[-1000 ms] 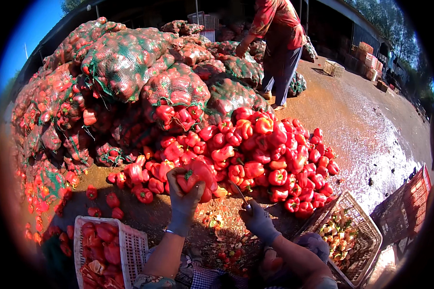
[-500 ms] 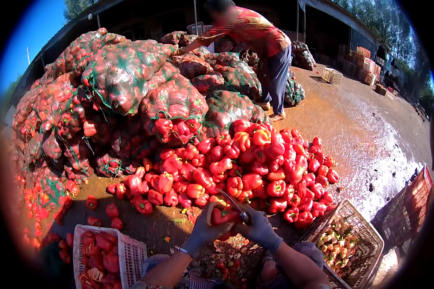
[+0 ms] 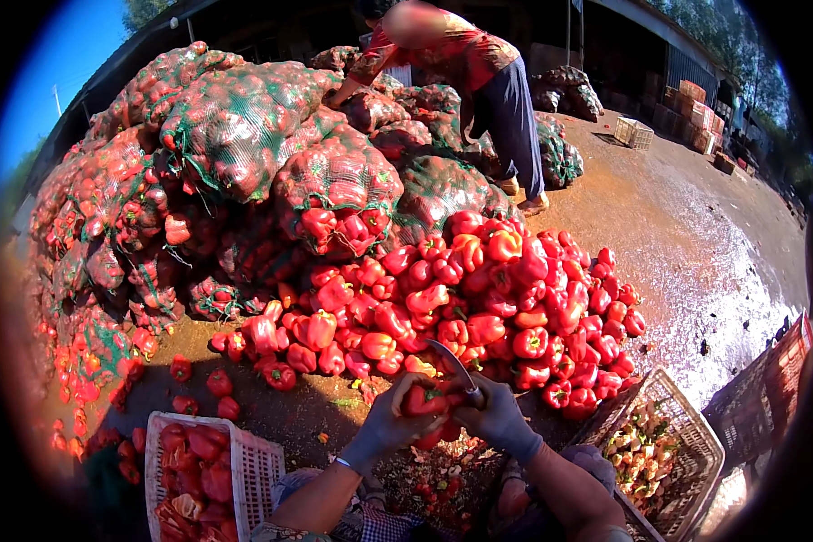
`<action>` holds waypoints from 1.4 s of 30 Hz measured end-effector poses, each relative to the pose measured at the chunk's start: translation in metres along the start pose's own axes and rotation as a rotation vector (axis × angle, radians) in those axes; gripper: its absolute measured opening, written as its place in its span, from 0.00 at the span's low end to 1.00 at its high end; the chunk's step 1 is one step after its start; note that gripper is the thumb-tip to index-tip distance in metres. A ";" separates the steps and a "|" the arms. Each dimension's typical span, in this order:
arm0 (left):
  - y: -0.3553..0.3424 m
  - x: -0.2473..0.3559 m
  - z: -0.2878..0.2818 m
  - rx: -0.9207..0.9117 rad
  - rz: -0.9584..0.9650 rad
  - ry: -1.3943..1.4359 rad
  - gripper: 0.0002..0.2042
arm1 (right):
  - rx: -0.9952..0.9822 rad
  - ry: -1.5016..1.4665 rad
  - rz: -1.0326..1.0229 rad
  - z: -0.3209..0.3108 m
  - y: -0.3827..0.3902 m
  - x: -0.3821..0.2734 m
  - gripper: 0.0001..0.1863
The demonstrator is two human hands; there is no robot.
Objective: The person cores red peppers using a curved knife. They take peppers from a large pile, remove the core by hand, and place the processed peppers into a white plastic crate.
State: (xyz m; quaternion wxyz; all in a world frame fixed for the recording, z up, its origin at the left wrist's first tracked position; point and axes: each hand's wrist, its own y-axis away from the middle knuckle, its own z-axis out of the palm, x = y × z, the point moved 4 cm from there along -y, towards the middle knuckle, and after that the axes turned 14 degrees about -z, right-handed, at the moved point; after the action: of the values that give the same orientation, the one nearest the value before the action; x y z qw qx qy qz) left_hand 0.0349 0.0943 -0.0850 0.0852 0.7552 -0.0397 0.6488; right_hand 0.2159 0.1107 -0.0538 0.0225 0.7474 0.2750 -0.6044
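Observation:
My gloved left hand (image 3: 381, 432) is closed around a red bell pepper (image 3: 423, 400), low in front of me. My right hand, also gloved (image 3: 499, 419), grips the dark handle of a small curved knife (image 3: 457, 363). Its blade points up and to the left, past the pepper's far side. Whether the edge touches the pepper, I cannot tell. Just beyond both hands lies a large heap of loose red bell peppers (image 3: 524, 312). Pepper scraps (image 3: 443, 461) litter the ground beneath my hands.
A pale plastic crate of red peppers (image 3: 260, 470) stands at my left. At my right, another crate (image 3: 696, 434) holds pale and green pepper cores. Stuffed mesh sacks (image 3: 235, 135) are stacked at the far left. A co-worker (image 3: 479, 54) bends over them.
The view has shifted slightly. Both hands still hold the pepper and knife, with the blade now more upright. The co-worker has leaned further over the sacks, feet wider apart.

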 end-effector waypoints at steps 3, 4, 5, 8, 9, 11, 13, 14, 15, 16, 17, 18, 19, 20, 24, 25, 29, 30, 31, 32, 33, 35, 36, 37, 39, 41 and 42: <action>0.005 0.005 0.001 -0.058 -0.293 0.105 0.23 | 0.027 -0.118 0.041 0.001 0.001 0.009 0.14; 0.003 0.006 0.000 -0.069 -0.300 0.124 0.23 | 0.032 -0.145 0.050 0.001 0.001 0.011 0.14; 0.002 0.005 0.000 -0.080 -0.307 0.143 0.22 | 0.031 -0.192 0.087 0.001 0.002 0.011 0.14; 0.000 -0.006 -0.002 -0.080 -0.211 0.160 0.21 | 0.068 -0.313 0.119 0.005 0.001 0.016 0.14; 0.000 -0.005 -0.003 -0.087 -0.191 0.150 0.21 | 0.063 -0.313 0.106 0.005 0.001 0.013 0.14; -0.002 -0.011 -0.002 -0.093 -0.087 0.132 0.22 | 0.062 -0.325 0.112 0.005 0.002 0.016 0.14; -0.003 -0.005 0.000 -0.052 -0.013 0.128 0.20 | 0.041 -0.280 0.104 0.003 0.002 0.016 0.14; -0.002 0.000 0.000 -0.034 0.024 0.126 0.19 | 0.029 -0.265 0.104 0.003 0.001 0.013 0.15; 0.002 0.001 0.001 -0.083 -0.230 0.186 0.20 | 0.019 -0.247 0.106 0.002 0.000 0.010 0.15; 0.000 0.001 0.001 -0.070 -0.223 0.200 0.20 | 0.011 -0.229 0.108 0.001 -0.001 0.008 0.15; -0.002 -0.002 0.004 -0.059 -0.217 0.213 0.21 | 0.011 -0.166 0.057 0.002 -0.002 0.013 0.16; -0.004 -0.005 0.005 -0.042 -0.207 0.224 0.21 | 0.012 -0.117 0.036 0.004 -0.003 0.013 0.15; -0.005 -0.013 0.006 -0.020 -0.179 0.229 0.21 | 0.012 -0.074 0.018 0.007 -0.003 0.014 0.15; -0.008 -0.025 0.007 0.001 -0.150 0.234 0.21 | 0.013 -0.031 0.000 0.009 -0.005 0.013 0.15; -0.006 -0.023 0.010 0.048 -0.121 0.224 0.20 | -0.008 0.065 -0.016 0.007 -0.003 0.010 0.15; -0.005 -0.020 0.009 0.059 -0.109 0.156 0.19 | -0.008 0.050 -0.016 0.007 -0.003 0.009 0.15; -0.002 -0.005 0.005 0.070 -0.056 0.027 0.17 | 0.002 0.003 0.007 0.003 -0.005 0.006 0.14; -0.002 -0.002 0.004 0.068 -0.040 0.026 0.17 | 0.006 -0.008 0.014 0.002 -0.005 0.007 0.14; 0.000 -0.002 0.004 0.078 -0.038 0.063 0.17 | 0.010 -0.022 0.016 0.002 -0.005 0.009 0.14; 0.001 -0.002 0.004 0.087 -0.035 0.101 0.17 | 0.013 -0.036 0.018 0.003 -0.004 0.012 0.14; 0.002 -0.003 0.004 0.098 -0.033 0.140 0.17 | 0.015 -0.050 0.019 0.004 -0.003 0.014 0.14; 0.002 -0.004 0.004 0.085 -0.045 0.156 0.16 | 0.018 -0.064 0.032 0.003 -0.003 0.008 0.14; 0.001 -0.005 0.003 0.077 -0.052 0.165 0.16 | 0.021 -0.071 0.039 0.002 -0.003 0.005 0.14; 0.001 -0.006 0.003 0.067 -0.067 0.184 0.16 | 0.023 -0.097 0.044 0.002 -0.002 0.007 0.15; 0.003 -0.010 0.003 0.046 -0.100 0.224 0.16 | 0.027 -0.151 0.058 0.003 -0.001 0.012 0.15; 0.002 -0.003 0.001 0.033 -0.067 0.187 0.16 | 0.019 -0.136 0.053 0.001 -0.001 0.009 0.14; 0.003 -0.001 0.001 0.025 -0.060 0.170 0.16 | 0.016 -0.133 0.060 0.001 -0.001 0.007 0.14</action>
State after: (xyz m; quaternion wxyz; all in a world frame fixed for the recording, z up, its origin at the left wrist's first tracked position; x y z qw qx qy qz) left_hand 0.0351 0.0914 -0.0859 0.0982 0.6992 -0.0015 0.7081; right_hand 0.2159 0.1137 -0.0600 0.0528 0.7135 0.2458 -0.6540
